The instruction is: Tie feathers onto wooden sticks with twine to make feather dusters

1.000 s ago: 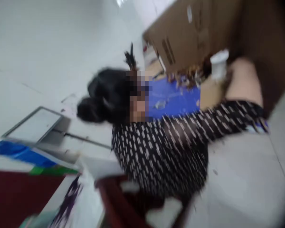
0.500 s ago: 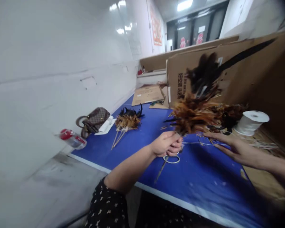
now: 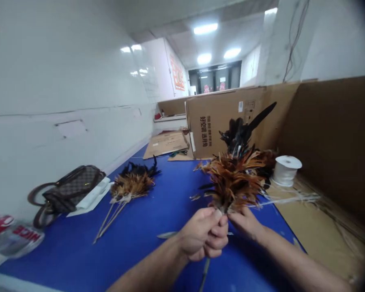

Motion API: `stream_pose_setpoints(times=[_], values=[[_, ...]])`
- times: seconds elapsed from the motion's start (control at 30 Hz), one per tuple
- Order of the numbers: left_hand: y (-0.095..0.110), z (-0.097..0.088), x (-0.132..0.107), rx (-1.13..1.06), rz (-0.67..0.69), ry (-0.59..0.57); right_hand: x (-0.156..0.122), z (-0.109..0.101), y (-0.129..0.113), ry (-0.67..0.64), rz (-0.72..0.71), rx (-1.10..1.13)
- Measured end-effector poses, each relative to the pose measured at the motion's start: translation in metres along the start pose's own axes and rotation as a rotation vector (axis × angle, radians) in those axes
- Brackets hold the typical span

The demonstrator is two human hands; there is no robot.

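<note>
My left hand [image 3: 205,235] is closed around the stick of a feather duster [image 3: 235,178]. Its rust-brown feathers fan out above my fist, topped by black plumes and one long black feather; the bare stick end shows below. My right hand [image 3: 246,223] presses in at the base of the feathers from the right, its fingertips partly hidden by them. Beneath my left wrist lies a flat greyish piece [image 3: 167,235], mostly covered, whose kind I cannot make out. More feather dusters [image 3: 134,184], brown and black, rest on the blue table [image 3: 164,207] to the left.
A white spool [image 3: 286,171] stands at the right, near loose pale strands [image 3: 295,198]. Large cardboard [image 3: 213,142] walls off the back and right side. Along the left wall sit a checked handbag [image 3: 76,186] and a clear plastic pack with red print [image 3: 15,235].
My right hand has come in from the right to the base of the feathers. The duster now stands more upright and steady, and the view has swung to the right.
</note>
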State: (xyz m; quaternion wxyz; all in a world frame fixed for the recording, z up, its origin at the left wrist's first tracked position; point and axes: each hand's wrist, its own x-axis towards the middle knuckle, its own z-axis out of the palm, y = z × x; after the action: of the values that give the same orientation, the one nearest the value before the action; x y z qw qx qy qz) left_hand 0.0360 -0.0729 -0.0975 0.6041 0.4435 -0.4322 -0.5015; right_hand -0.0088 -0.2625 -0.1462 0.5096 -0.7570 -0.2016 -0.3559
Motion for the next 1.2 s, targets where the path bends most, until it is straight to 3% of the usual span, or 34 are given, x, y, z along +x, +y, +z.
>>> stream_pose_setpoints(times=[0.17, 0.27, 0.4, 0.53, 0.77, 0.87, 0.97, 1.07, 1.2], values=[[0.000, 0.000, 0.008, 0.068, -0.008, 0.130, -0.014, -0.012, -0.002, 0.056, 0.081, 0.177], [-0.004, -0.001, 0.016, 0.073, 0.058, 0.237, -0.014, -0.015, -0.009, 0.091, 0.036, -0.046], [-0.013, -0.003, 0.023, 0.086, 0.084, 0.368, -0.014, -0.008, -0.019, 0.124, 0.031, -0.180], [-0.016, -0.007, 0.029, 0.152, 0.129, 0.461, -0.014, -0.004, -0.020, 0.141, -0.021, -0.248], [-0.021, -0.023, 0.035, 0.355, 0.094, 0.583, -0.016, 0.004, -0.017, 0.147, -0.086, -0.274], [-0.024, -0.041, 0.038, 0.565, 0.204, 0.614, -0.016, 0.006, -0.010, 0.146, -0.127, -0.338], [-0.020, -0.053, 0.036, 0.990, 0.312, 0.650, -0.013, 0.008, -0.002, 0.113, -0.138, -0.382], [-0.013, -0.048, 0.030, 1.405, 0.306, 0.633, -0.013, 0.006, -0.005, -0.012, -0.082, -0.376], [-0.002, -0.046, 0.022, 1.639, 0.183, 0.608, -0.008, 0.004, -0.008, -0.105, 0.050, -0.344]])
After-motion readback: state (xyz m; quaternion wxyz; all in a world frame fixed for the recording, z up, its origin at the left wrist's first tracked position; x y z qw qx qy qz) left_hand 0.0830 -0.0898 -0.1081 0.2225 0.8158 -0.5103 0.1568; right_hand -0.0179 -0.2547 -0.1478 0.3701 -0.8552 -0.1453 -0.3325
